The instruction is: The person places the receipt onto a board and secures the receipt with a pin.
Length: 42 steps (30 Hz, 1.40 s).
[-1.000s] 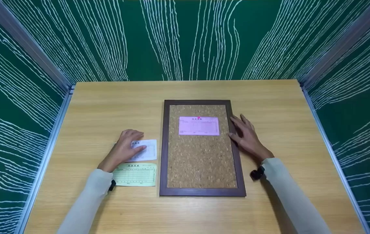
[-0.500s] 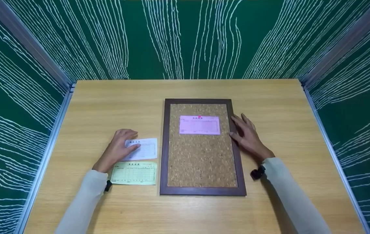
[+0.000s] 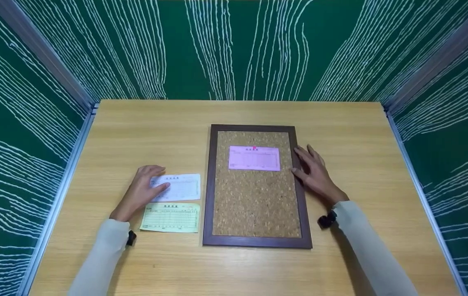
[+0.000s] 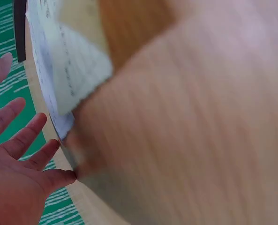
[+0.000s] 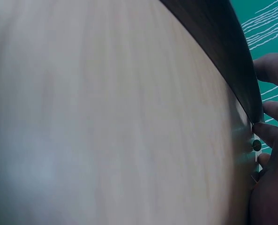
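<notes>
My left hand lies over the left end of a white printed slip, fingers spread and holding nothing. Below it a green printed slip lies flat. In the left wrist view the fingers are apart, near the corner of the slips. My right hand rests along the right side of a brown-framed cork board, thumb and fingertips touching the frame. A pink printed slip is on the upper part of the cork, with a small red pin at its top edge.
Beneath everything is a light wooden table, enclosed by green panels with white wavy lines. In the right wrist view small dark round objects show close by the right fingers, partly hidden by the hand.
My left hand has slid to the left, so more of the white and green slips shows. The right hand stays at the board's frame; the head view has shifted slightly.
</notes>
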Available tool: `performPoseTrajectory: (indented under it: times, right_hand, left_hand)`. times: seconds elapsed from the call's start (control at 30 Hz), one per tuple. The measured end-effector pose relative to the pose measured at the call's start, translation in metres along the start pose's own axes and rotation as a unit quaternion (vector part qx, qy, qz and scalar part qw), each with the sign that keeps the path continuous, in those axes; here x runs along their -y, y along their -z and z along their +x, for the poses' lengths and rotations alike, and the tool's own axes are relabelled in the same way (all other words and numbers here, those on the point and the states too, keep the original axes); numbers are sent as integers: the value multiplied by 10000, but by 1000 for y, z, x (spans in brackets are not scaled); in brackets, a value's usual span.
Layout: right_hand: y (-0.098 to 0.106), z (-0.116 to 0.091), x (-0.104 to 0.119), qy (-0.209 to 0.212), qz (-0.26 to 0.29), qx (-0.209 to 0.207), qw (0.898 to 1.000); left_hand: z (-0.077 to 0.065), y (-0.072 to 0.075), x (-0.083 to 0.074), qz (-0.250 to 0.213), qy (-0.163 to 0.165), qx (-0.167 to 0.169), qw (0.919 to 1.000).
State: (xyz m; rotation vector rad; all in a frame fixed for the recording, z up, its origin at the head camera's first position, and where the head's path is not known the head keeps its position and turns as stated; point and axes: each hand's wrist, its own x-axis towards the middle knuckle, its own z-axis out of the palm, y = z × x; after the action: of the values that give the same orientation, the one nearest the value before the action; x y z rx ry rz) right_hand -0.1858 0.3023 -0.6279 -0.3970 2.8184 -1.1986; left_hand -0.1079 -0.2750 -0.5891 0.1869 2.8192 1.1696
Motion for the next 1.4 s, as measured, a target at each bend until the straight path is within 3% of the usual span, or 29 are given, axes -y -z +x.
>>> performPoseTrajectory:
  times: [0.27,0.5,1.07,1.4]
  right_hand:
    - [0,-1,-1,-11,-40,24,10000]
    - [1,0,1,-10,-5,25,10000]
    - [0,1,-1,163,-32,-95,9998]
    - [-2,1,-3,198,-18,-123,9997]
  left_hand:
    - [-12,4,11,67,-1,-362,9993]
    - [-19,7,18,-1,227,-481,9986]
    - [-15,11,31,44,393,-796,9960]
    - [-12,9,30,297,461,-834,9950]
